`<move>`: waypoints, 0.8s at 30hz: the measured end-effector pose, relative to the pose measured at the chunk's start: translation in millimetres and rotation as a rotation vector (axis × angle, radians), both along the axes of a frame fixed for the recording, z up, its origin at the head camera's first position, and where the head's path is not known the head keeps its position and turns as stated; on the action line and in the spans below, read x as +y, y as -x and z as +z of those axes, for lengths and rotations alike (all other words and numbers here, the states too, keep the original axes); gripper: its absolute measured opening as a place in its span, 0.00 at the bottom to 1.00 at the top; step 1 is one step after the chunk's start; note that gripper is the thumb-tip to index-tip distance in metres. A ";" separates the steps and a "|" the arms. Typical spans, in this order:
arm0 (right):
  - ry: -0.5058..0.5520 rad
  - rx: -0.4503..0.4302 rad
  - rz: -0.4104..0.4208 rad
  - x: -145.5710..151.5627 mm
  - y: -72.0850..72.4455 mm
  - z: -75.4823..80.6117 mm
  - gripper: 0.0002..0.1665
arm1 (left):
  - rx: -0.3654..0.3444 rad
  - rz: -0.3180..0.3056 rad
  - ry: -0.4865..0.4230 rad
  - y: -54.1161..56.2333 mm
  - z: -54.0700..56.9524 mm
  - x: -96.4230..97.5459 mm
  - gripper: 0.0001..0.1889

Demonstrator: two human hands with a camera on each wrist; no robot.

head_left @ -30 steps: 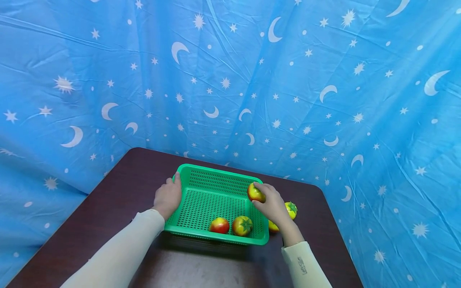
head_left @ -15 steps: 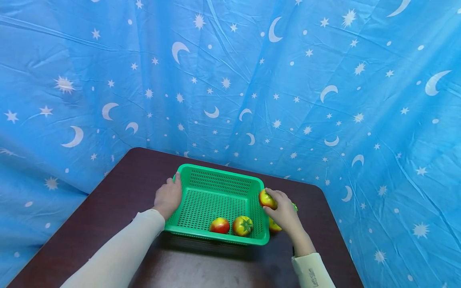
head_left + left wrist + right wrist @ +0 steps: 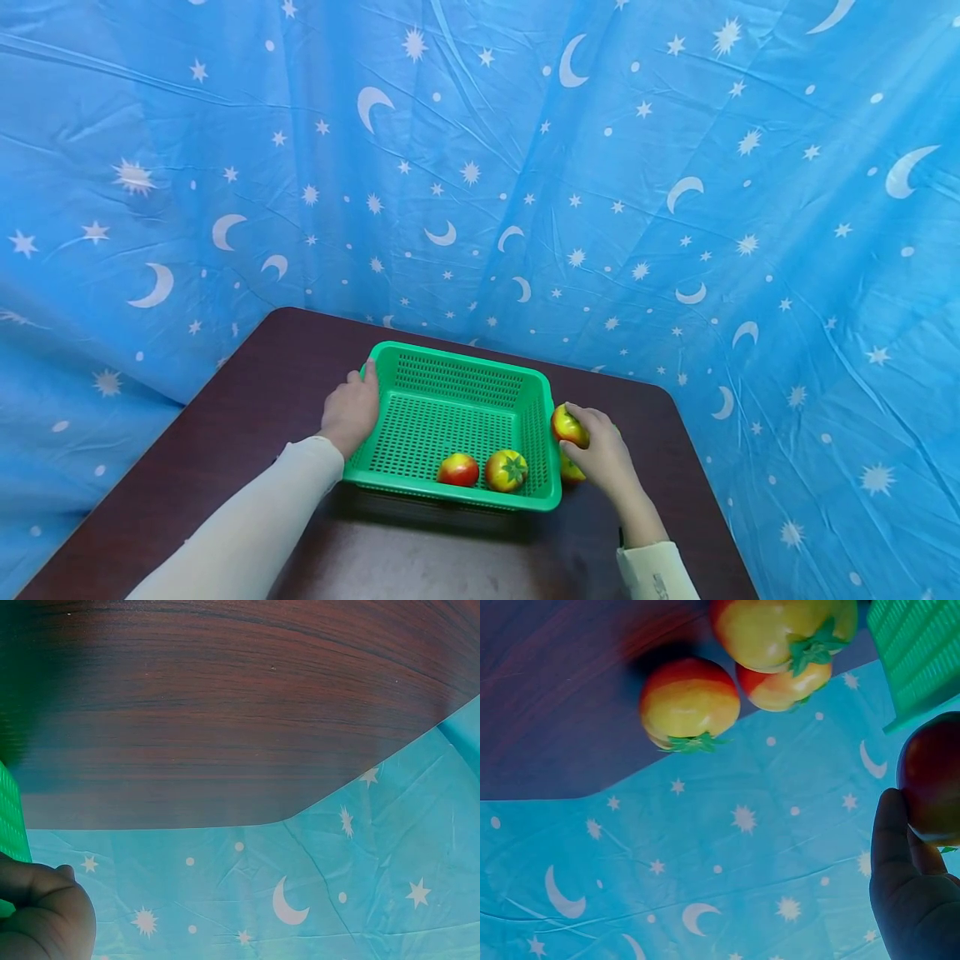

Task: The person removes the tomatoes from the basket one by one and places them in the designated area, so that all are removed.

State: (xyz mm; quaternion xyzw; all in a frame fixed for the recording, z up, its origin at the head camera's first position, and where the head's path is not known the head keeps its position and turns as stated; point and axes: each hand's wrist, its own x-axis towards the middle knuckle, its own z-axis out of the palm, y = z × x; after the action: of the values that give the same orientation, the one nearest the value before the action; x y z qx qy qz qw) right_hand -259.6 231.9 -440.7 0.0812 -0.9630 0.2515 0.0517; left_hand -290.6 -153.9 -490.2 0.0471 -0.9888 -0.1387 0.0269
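My left hand (image 3: 351, 410) grips the left rim of a green plastic basket (image 3: 450, 496), thumb over the edge. Two red-and-yellow tomatoes lie inside near the front wall: a redder tomato (image 3: 457, 471) and one with its green leafy top (image 3: 506, 472) showing. At the basket's right rim, my right hand (image 3: 603, 454) holds another tomato (image 3: 567, 425) between thumb and fingers; it also shows dark in the right wrist view (image 3: 934, 780). Below that hand, a tomato (image 3: 572, 471) sits outside the basket, partly hidden.
The right wrist view shows three tomatoes on the dark wooden table (image 3: 247, 417): a large one (image 3: 772, 634), one behind it (image 3: 787, 688) and one apart (image 3: 690, 701). A blue curtain (image 3: 465, 208) with moons and stars hangs beyond the table edges.
My right hand has moved right and toward me with the tomato, from over the basket's right end to just outside its rim. The left hand and basket have stayed put.
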 end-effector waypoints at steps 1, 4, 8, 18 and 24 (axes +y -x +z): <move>-0.003 0.002 -0.002 1.2 -0.9 -0.6 0.36 | 0.002 0.000 0.000 -0.1 0.0 0.1 0.33; 0.000 0.001 -0.011 4.9 -3.7 -1.8 0.36 | 0.003 0.000 0.002 0.1 -0.3 0.0 0.33; 0.006 0.013 -0.018 10.2 -7.2 -4.7 0.36 | -0.003 -0.001 0.006 0.3 -0.1 -0.3 0.32; -0.001 0.013 -0.018 20.1 -15.4 -13.1 0.35 | -0.009 -0.003 0.003 -0.3 -0.9 -1.1 0.33; -0.006 -0.003 -0.046 26.8 -22.4 -16.3 0.36 | 0.000 0.004 -0.002 0.3 -1.7 0.3 0.34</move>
State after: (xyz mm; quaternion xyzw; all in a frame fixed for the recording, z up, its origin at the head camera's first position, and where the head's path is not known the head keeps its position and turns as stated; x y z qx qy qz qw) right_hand -237.2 258.8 -457.1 0.0589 -0.9654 0.2477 0.0558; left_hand -290.9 -153.6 -491.9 0.0489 -0.9886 -0.1399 0.0271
